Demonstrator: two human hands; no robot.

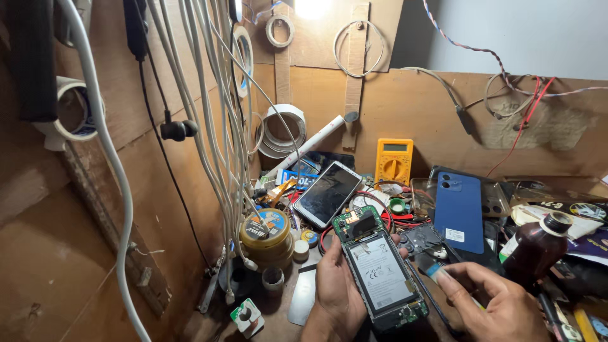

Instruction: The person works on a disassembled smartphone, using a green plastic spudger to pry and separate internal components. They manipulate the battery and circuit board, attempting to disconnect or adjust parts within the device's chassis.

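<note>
Below the yellow multimeter, the left hand cradles an opened phone by its edges — light, stiff, fragile, best gripped along the frame. Right of the phone, the right hand pinches a small brush — beside a brown bottle, contents unclear.
</note>
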